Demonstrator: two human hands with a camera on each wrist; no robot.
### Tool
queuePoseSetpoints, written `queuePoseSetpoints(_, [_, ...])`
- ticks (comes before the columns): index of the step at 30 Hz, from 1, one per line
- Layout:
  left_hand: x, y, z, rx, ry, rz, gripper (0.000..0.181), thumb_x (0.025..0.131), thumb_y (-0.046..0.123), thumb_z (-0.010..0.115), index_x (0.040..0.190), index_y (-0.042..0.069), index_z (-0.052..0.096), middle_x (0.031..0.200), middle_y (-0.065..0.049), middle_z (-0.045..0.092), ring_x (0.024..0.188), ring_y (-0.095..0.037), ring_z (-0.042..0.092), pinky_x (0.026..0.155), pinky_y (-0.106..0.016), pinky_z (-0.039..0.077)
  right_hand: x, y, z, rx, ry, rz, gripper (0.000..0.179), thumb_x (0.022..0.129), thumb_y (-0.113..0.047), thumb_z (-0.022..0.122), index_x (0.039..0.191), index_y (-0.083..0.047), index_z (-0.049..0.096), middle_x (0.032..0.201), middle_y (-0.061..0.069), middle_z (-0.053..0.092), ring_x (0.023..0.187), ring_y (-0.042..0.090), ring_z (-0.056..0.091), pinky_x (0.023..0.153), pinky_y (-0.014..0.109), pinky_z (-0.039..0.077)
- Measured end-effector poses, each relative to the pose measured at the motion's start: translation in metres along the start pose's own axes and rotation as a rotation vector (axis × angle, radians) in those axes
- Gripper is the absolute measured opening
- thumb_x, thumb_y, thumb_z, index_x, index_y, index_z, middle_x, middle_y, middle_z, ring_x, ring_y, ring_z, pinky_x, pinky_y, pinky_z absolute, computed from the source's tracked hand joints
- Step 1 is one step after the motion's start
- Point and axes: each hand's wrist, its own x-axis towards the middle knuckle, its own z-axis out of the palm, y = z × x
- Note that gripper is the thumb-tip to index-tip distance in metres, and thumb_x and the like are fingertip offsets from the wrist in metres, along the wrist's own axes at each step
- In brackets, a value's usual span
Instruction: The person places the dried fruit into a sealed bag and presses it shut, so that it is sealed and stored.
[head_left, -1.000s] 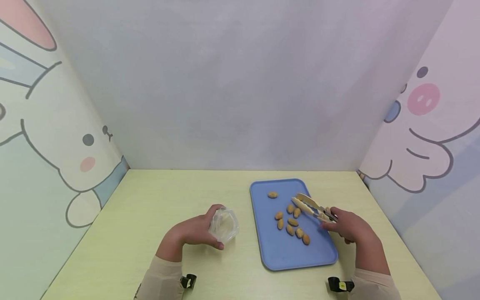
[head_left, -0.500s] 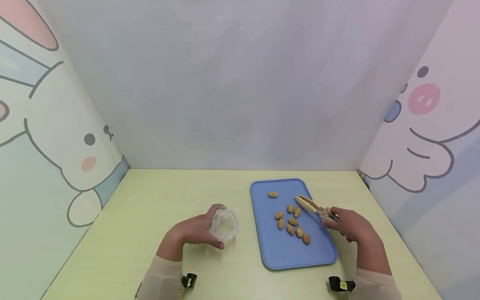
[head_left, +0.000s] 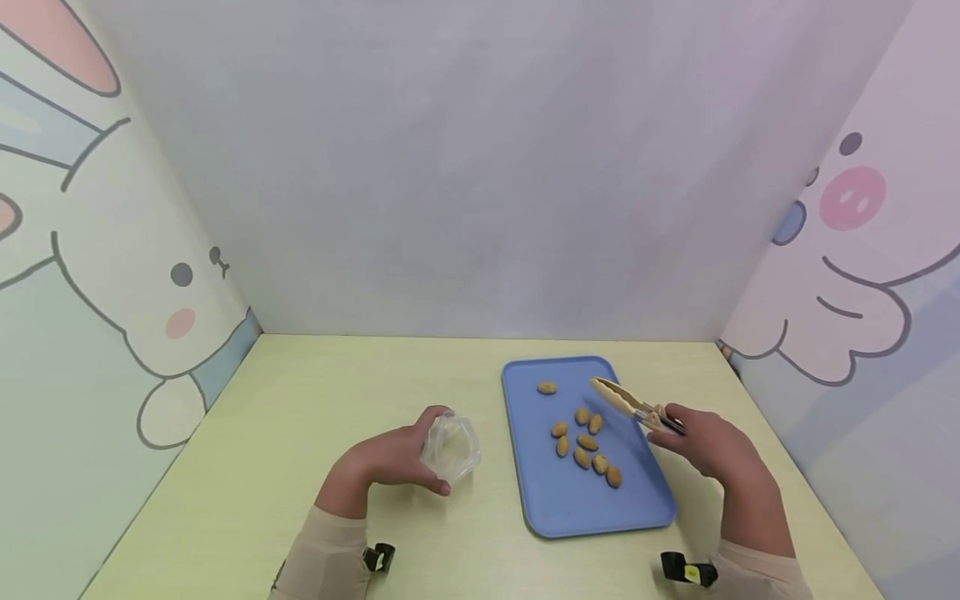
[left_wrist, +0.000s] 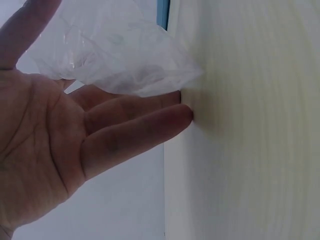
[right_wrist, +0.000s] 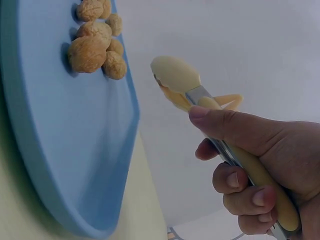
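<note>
My left hand point(head_left: 397, 457) is around a clear plastic bag point(head_left: 452, 446) standing on the table, its mouth spread upward. In the left wrist view, the thumb and the fingers point(left_wrist: 135, 137) lie on either side of the bag point(left_wrist: 125, 55), fingertips at the tabletop. My right hand point(head_left: 705, 442) grips a pair of metal tongs point(head_left: 619, 397) with cream-coloured tips and handle grips. The tongs are raised over the right edge of a blue tray point(head_left: 570, 508), their tips close together. Several brown, wrinkled, oval, nut-like pieces point(right_wrist: 87, 53) lie on the tray, most of them clustered.
One nut-like piece point(head_left: 547, 387) lies apart near the tray's far end. A pale yellow table point(head_left: 337, 375) carries everything. A grey wall point(head_left: 480, 183) stands behind it, with cartoon-printed panels point(head_left: 840, 275) at both sides.
The tongs' tips have come together, and my right hand has lifted them a little from the tray. The left hand and the bag stay in place.
</note>
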Motion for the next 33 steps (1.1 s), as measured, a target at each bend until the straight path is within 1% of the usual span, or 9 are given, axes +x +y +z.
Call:
queuePoseSetpoints(3, [0.0,0.0,0.0,0.006,0.001,-0.002,0.107,0.066,0.044,0.089,0.147,0.026,0.02,0.109,-0.007,0.055,0.092,-0.02,0.054,0.08,-0.04,0.045,-0.003,-0.007,-0.004,-0.025,0.04,-0.038,0.041,0.089,-0.059,0.061,0.093,-0.019,0.05,0.07,0.001,0.044,0.061,0.017,0.044,0.054,0.034,0.032])
queuePoseSetpoints(8, [-0.002,0.001,0.001,0.018,0.003,-0.004,0.107,0.066,0.047,0.088,0.146,0.026,0.021,0.108,-0.006,0.056,0.09,-0.019,0.054,0.079,-0.04,0.045,-0.01,-0.023,-0.01,-0.022,0.089,-0.085,0.044,0.088,-0.064,0.058,0.093,-0.021,0.051,0.068,-0.001,0.044,0.059,0.015,0.042,0.053,0.033,0.031])
queuePoseSetpoints(16, [-0.004,0.003,0.001,0.02,0.015,-0.004,0.105,0.067,0.046,0.088,0.146,0.025,0.022,0.105,-0.006,0.056,0.089,-0.019,0.055,0.079,-0.04,0.044,-0.015,-0.051,-0.017,-0.025,0.128,-0.158,0.046,0.087,-0.067,0.056,0.088,-0.022,0.05,0.065,-0.003,0.042,0.056,0.013,0.039,0.052,0.031,0.029])
queuePoseSetpoints(22, [-0.003,0.007,0.002,0.024,0.018,0.005,0.103,0.067,0.045,0.088,0.145,0.024,0.024,0.103,-0.006,0.056,0.088,-0.019,0.055,0.078,-0.04,0.045,-0.018,-0.072,-0.017,-0.038,0.132,-0.202,0.034,0.089,-0.057,0.062,0.093,-0.024,0.054,0.063,-0.006,0.044,0.055,0.011,0.04,0.052,0.031,0.03])
queuePoseSetpoints(26, [0.0,0.008,0.004,0.028,0.014,-0.001,0.104,0.066,0.047,0.088,0.145,0.025,0.023,0.102,-0.004,0.057,0.088,-0.018,0.055,0.078,-0.039,0.045,-0.02,-0.087,-0.013,-0.054,0.135,-0.272,0.031,0.089,-0.056,0.063,0.091,-0.027,0.053,0.061,-0.009,0.042,0.053,0.009,0.038,0.05,0.029,0.03])
queuePoseSetpoints(30, [0.003,0.01,0.006,0.045,0.018,-0.006,0.105,0.067,0.049,0.087,0.146,0.026,0.023,0.103,-0.004,0.058,0.089,-0.018,0.055,0.078,-0.039,0.045,-0.019,-0.104,-0.01,-0.082,0.106,-0.336,0.028,0.088,-0.053,0.066,0.086,-0.031,0.049,0.059,-0.014,0.042,0.05,0.005,0.037,0.049,0.027,0.03])
queuePoseSetpoints(33, [0.006,0.013,0.006,0.05,0.017,-0.004,0.105,0.066,0.049,0.088,0.145,0.026,0.023,0.104,-0.005,0.059,0.089,-0.018,0.056,0.078,-0.039,0.046,-0.018,-0.115,-0.009,-0.098,0.063,-0.361,0.025,0.088,-0.051,0.066,0.086,-0.033,0.049,0.059,-0.019,0.045,0.047,0.001,0.041,0.049,0.026,0.033])
